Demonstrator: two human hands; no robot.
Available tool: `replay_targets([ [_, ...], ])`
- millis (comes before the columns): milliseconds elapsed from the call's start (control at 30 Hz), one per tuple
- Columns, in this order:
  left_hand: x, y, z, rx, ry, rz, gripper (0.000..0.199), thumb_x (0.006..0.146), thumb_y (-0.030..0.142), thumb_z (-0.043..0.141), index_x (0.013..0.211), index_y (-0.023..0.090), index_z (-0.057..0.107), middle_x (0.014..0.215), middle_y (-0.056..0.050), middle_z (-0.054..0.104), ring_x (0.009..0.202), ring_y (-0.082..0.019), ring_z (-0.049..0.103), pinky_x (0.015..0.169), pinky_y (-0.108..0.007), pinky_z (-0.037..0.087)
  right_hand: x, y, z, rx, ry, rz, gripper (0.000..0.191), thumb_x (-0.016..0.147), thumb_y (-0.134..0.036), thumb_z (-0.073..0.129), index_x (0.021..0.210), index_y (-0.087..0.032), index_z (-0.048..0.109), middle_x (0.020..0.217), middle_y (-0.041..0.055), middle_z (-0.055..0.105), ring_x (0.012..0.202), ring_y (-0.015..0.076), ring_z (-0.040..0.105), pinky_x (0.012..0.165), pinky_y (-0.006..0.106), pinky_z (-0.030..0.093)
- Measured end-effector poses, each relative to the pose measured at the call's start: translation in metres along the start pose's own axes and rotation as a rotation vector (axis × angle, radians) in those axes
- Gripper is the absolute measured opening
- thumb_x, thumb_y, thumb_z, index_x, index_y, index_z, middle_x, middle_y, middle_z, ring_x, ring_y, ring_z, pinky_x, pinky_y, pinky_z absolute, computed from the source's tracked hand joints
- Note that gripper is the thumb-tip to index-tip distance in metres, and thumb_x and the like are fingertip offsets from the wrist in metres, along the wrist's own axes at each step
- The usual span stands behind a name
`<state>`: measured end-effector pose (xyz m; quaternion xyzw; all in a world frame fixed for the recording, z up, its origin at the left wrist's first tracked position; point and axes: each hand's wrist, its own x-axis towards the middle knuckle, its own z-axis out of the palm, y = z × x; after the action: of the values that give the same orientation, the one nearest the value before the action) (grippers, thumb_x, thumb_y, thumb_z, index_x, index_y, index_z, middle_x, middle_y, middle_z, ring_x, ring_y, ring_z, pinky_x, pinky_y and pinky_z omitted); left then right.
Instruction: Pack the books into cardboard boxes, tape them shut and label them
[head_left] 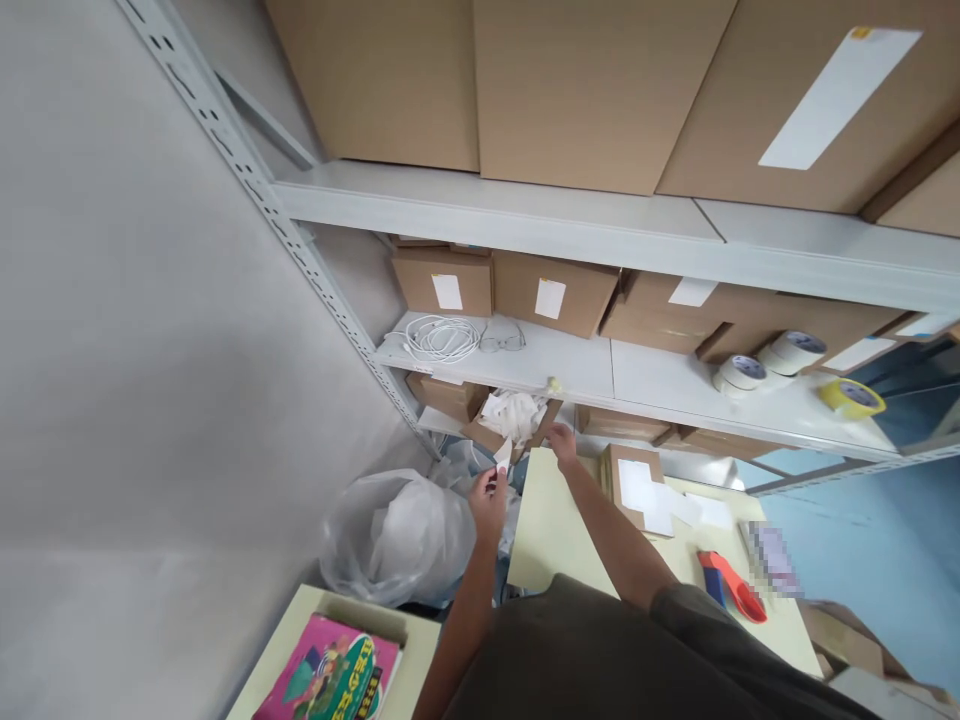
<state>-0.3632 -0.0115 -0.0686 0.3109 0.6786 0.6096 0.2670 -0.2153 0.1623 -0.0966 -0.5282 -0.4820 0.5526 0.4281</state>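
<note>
My left hand (489, 508) pinches a white paper slip (503, 455) that points up from the fingertips. Just beyond it, on the lower shelf, an open cardboard box (484, 435) is heaped with crumpled white paper strips (514, 412). My right hand (561, 441) reaches over the pale table (547, 520), its fingers curled at the edge of the box's raised right flap (545, 424). The fingertips of that hand are small and partly hidden.
A bin with a clear plastic liner (405, 540) stands left. The table holds a carton with white labels (637, 490) and a red tape dispenser (739, 588). Tape rolls (791, 352), a coiled white cable (442, 340) and glasses (502, 340) lie on the shelf (570, 362). A pink book (330, 670) lies lower left.
</note>
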Motion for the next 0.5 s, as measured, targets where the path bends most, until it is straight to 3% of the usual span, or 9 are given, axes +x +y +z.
replay_targets([
  [67, 0.003, 0.000, 0.011, -0.004, -0.062, 0.036, 0.039, 0.088, 0.061, 0.068, 0.089, 0.023, 0.078, 0.084, -0.008, 0.074, 0.078, -0.022, 0.066, 0.074, -0.032, 0.053, -0.028, 0.001, -0.013, 0.024, 0.050, 0.085, 0.050, 0.074, -0.071, 0.074, 0.072, -0.023, 0.058, 0.069, 0.0030, 0.066, 0.072, 0.0198, 0.063, 0.067, 0.032, 0.049],
  [133, 0.003, 0.001, 0.028, -0.020, -0.148, 0.080, 0.035, 0.087, 0.058, 0.070, 0.086, 0.024, 0.078, 0.084, -0.007, 0.074, 0.079, -0.022, 0.066, 0.076, -0.032, 0.053, -0.058, -0.001, -0.029, 0.046, -0.010, 0.153, 0.054, 0.075, -0.073, 0.074, 0.067, -0.022, 0.060, 0.067, 0.0041, 0.067, 0.070, 0.0202, 0.065, 0.068, 0.032, 0.051],
  [200, 0.000, 0.003, 0.050, -0.023, -0.273, 0.130, 0.029, 0.084, 0.054, 0.075, 0.082, 0.026, 0.078, 0.086, -0.008, 0.074, 0.084, -0.023, 0.067, 0.081, -0.034, 0.054, -0.086, -0.005, -0.046, 0.099, -0.079, 0.211, 0.056, 0.077, -0.076, 0.072, 0.066, -0.021, 0.064, 0.069, 0.0054, 0.069, 0.073, 0.0209, 0.068, 0.070, 0.032, 0.052],
  [267, -0.007, 0.003, 0.075, 0.005, -0.419, 0.189, 0.022, 0.082, 0.048, 0.078, 0.079, 0.027, 0.079, 0.090, -0.008, 0.074, 0.091, -0.025, 0.068, 0.089, -0.038, 0.054, -0.108, -0.008, -0.066, 0.167, -0.064, 0.259, 0.056, 0.078, -0.076, 0.072, 0.071, -0.020, 0.069, 0.074, 0.0068, 0.072, 0.078, 0.0221, 0.070, 0.072, 0.032, 0.054],
  [400, -0.033, 0.001, 0.120, 0.104, -0.627, 0.343, 0.009, 0.081, 0.036, 0.082, 0.086, 0.029, 0.083, 0.109, -0.012, 0.074, 0.111, -0.031, 0.065, 0.103, -0.047, 0.052, -0.131, -0.003, -0.108, 0.254, 0.157, 0.284, 0.045, 0.067, -0.061, 0.087, 0.071, -0.020, 0.070, 0.077, 0.0059, 0.073, 0.078, 0.0219, 0.069, 0.074, 0.034, 0.055],
  [500, -0.054, -0.002, 0.145, 0.115, -0.733, 0.410, 0.030, 0.071, 0.036, 0.092, 0.098, 0.030, 0.083, 0.130, -0.013, 0.069, 0.127, -0.036, 0.059, 0.112, -0.051, 0.048, -0.139, 0.010, -0.142, 0.296, 0.331, 0.256, 0.042, 0.060, -0.053, 0.092, 0.064, -0.022, 0.064, 0.067, 0.0019, 0.068, 0.068, 0.0195, 0.064, 0.067, 0.034, 0.053],
])
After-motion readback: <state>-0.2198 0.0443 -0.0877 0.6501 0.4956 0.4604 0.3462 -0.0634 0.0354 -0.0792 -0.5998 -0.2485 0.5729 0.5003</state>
